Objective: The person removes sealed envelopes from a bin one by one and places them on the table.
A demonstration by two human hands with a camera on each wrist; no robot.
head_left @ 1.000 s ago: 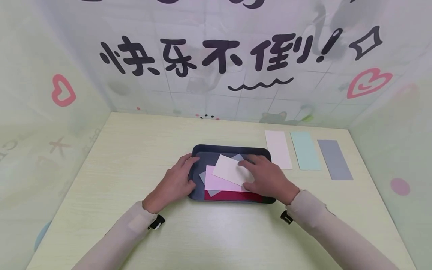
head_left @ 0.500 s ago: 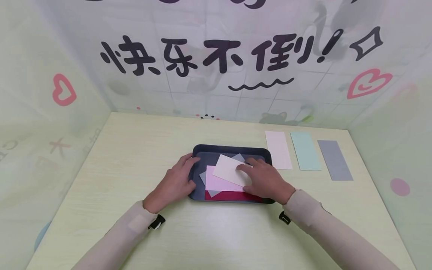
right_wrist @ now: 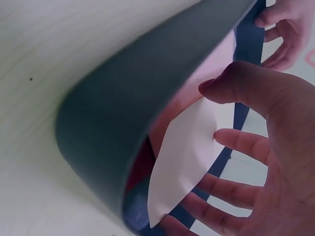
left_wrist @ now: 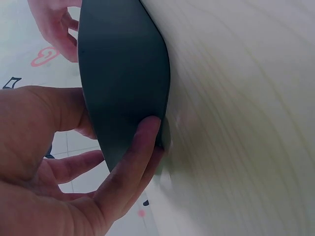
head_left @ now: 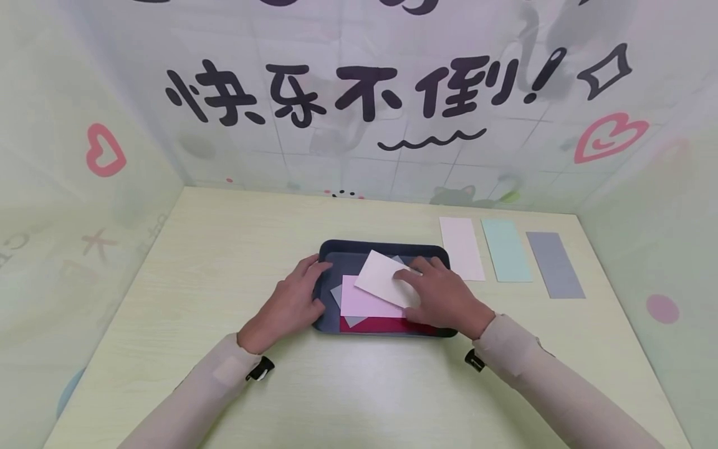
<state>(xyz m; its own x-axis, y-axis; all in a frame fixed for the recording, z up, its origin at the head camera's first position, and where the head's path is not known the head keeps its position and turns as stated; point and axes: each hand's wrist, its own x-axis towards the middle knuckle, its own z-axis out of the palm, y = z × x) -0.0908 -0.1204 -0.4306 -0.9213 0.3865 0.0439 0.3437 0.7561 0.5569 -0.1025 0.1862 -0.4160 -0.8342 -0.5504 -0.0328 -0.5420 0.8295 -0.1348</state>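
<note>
A dark blue-grey tray (head_left: 387,244) with raised walls lies on the table. My left hand (head_left: 283,308) grips its left end, thumb over the rim and fingers along the outer wall, as the left wrist view shows. Over the tray's right half, my right hand (head_left: 445,296) holds a cream card (right_wrist: 184,152) by its edges between thumb and fingers; the card bows slightly and its right part is hidden under the hand. Beneath it in the tray are a pink card (head_left: 364,302), a grey card (head_left: 354,321) and a red card (head_left: 376,325), partly overlapping.
Behind and right of the tray, a pale pink card (head_left: 462,249), a mint green card (head_left: 507,249) and a grey-blue card (head_left: 555,265) lie in a row on the pale wooden table (head_left: 247,231). Printed curtains (head_left: 359,125) enclose the table's back and sides.
The cream card has shifted slightly up and its left end has turned a little, with my right hand on it. My left hand and the tray have stayed in place.
</note>
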